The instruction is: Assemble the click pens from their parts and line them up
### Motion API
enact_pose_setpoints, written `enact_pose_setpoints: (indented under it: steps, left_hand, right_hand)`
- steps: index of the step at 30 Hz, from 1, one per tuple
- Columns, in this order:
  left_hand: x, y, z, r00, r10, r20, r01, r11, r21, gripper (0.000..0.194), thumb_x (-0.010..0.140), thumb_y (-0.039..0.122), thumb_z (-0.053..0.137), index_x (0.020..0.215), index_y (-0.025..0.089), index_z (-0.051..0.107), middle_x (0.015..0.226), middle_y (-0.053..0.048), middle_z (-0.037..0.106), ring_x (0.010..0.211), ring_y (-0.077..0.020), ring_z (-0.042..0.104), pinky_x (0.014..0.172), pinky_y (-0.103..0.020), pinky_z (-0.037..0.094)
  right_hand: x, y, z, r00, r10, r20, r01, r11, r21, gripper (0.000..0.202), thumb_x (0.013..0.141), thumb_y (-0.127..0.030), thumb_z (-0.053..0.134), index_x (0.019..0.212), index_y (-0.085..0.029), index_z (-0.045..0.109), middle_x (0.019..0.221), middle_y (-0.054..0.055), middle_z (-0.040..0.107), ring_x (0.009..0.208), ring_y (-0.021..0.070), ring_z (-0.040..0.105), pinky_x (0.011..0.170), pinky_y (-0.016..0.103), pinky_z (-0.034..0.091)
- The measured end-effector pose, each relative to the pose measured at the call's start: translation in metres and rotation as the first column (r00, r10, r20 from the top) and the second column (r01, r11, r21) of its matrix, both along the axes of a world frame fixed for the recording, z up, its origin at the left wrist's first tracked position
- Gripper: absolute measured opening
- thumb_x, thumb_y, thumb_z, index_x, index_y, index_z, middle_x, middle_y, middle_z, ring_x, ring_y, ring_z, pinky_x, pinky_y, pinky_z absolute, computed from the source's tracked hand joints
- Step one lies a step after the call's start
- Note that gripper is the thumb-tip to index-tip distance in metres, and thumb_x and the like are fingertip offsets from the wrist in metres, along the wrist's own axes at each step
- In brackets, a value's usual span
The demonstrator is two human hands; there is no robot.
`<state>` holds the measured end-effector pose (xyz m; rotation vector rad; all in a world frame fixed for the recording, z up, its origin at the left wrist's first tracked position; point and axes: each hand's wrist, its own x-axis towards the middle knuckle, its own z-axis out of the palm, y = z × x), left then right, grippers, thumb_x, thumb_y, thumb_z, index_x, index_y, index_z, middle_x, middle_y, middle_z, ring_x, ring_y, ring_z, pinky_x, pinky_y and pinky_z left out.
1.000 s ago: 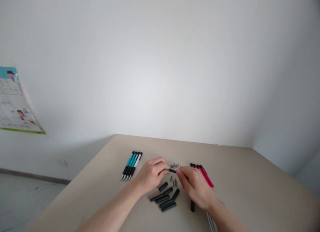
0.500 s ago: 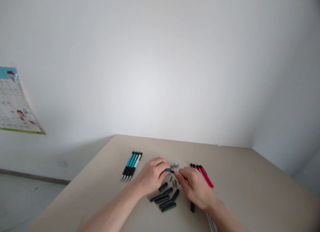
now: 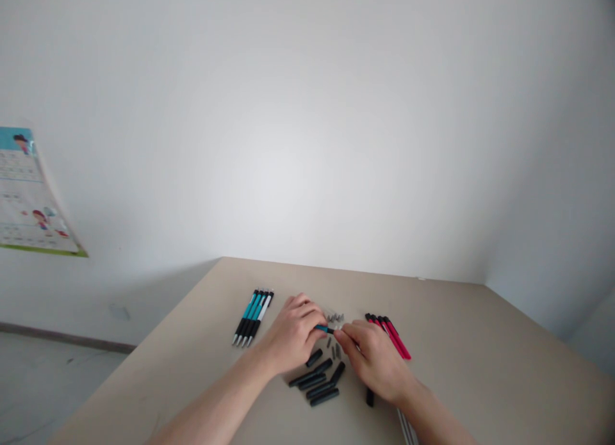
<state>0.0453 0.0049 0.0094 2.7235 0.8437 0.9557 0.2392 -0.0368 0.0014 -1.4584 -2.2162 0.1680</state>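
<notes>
My left hand (image 3: pixel 296 333) is closed around a blue pen barrel (image 3: pixel 321 328), whose dark end points right. My right hand (image 3: pixel 372 355) pinches at that dark end; whatever its fingers cover is hidden. Just below the hands lie several black pen grips (image 3: pixel 323 390). Small grey springs (image 3: pixel 335 352) rest between the hands, and several small metallic tips (image 3: pixel 336 317) sit behind them. Another black grip (image 3: pixel 369 397) is partly covered by my right hand.
A row of assembled pens (image 3: pixel 253 317), blue and white with black grips, lies at the left. Red pen barrels (image 3: pixel 391 335) lie behind my right hand. Thin pale rods (image 3: pixel 407 427) show beside my right forearm. The table (image 3: pixel 446 317) meets the wall at the back.
My left hand has shifted very slightly left with the blue pen barrel. My right hand stays nearly in place, and the parts on the table have not moved.
</notes>
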Motion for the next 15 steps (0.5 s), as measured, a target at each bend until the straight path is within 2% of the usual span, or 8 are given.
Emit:
enact_pose_setpoints:
  steps: [2,4,7,9,11,13,15]
  left_hand:
    - [0.0002,-0.0008,0.0008,0.999,0.024,0.025,-0.023,1.0,-0.017,0.009,0.083,0.018,0.063,0.091,0.018,0.06,0.092,-0.005,0.064,0.096,-0.0229,0.05,0.087,-0.038,0.042]
    - [0.0002,-0.0014,0.0015,1.0,0.003,0.022,-0.002,1.0,-0.012,0.012,0.084,0.018,0.06,0.096,0.018,0.06,0.098,-0.005,0.064,0.099,-0.0232,0.048,0.089,-0.04,0.041]
    - [0.0002,-0.0017,0.0019,1.0,-0.028,0.003,0.028,1.0,0.004,0.01,0.088,0.013,0.054,0.09,0.019,0.062,0.103,-0.004,0.064,0.102,-0.0223,0.048,0.091,-0.039,0.039]
    - [0.0002,-0.0017,0.0024,1.0,-0.003,0.019,0.003,1.0,-0.01,0.005,0.085,0.013,0.058,0.084,0.018,0.06,0.101,-0.004,0.064,0.102,-0.0218,0.048,0.091,-0.038,0.04]
    - [0.0001,-0.0019,0.0031,1.0,0.013,0.027,-0.013,1.0,-0.027,0.008,0.082,0.016,0.063,0.09,0.018,0.06,0.102,-0.005,0.064,0.102,-0.0224,0.048,0.09,-0.038,0.04]
    - [0.0002,-0.0022,0.0036,1.0,-0.012,0.009,0.012,1.0,-0.017,0.009,0.085,0.018,0.059,0.094,0.018,0.061,0.103,-0.005,0.064,0.102,-0.0225,0.048,0.09,-0.039,0.04]
    - [0.0008,-0.0021,0.0033,0.999,-0.048,-0.016,0.048,0.999,-0.002,0.012,0.089,0.016,0.052,0.09,0.019,0.063,0.103,-0.004,0.065,0.102,-0.0219,0.048,0.091,-0.039,0.04]
  right_hand:
    - [0.0002,0.0007,-0.0003,1.0,0.005,-0.011,-0.005,1.0,-0.003,0.04,0.098,-0.035,0.033,0.062,-0.019,0.045,0.062,0.001,0.055,0.061,0.0141,0.05,0.058,0.026,0.026]
    - [0.0002,0.0008,-0.0007,1.0,0.011,-0.022,-0.011,1.0,-0.006,0.04,0.098,-0.034,0.033,0.063,-0.019,0.045,0.063,0.001,0.055,0.062,0.014,0.05,0.058,0.026,0.026]
    - [-0.0002,-0.0001,-0.0012,1.0,0.016,-0.022,-0.016,1.0,-0.009,0.039,0.098,-0.033,0.034,0.063,-0.019,0.046,0.064,0.001,0.056,0.062,0.0139,0.05,0.059,0.026,0.026]
    - [-0.0004,-0.0009,-0.0012,1.0,0.021,-0.022,-0.021,1.0,-0.016,0.039,0.098,-0.033,0.034,0.063,-0.019,0.046,0.064,0.001,0.056,0.062,0.0139,0.05,0.059,0.026,0.027]
    - [-0.0005,-0.0011,-0.0012,0.999,0.027,-0.027,-0.028,0.999,-0.025,0.039,0.098,-0.033,0.034,0.064,-0.019,0.047,0.064,0.002,0.056,0.062,0.014,0.05,0.059,0.026,0.027]
    - [-0.0004,-0.0007,-0.0015,0.999,0.03,-0.025,-0.031,0.999,-0.031,0.039,0.098,-0.034,0.034,0.065,-0.019,0.048,0.066,0.002,0.057,0.063,0.0142,0.051,0.06,0.026,0.028]
    - [-0.0001,0.0001,-0.0022,0.999,0.034,-0.015,-0.035,0.999,-0.034,0.038,0.098,-0.034,0.034,0.066,-0.019,0.048,0.067,0.002,0.057,0.065,0.0146,0.051,0.06,0.026,0.028]
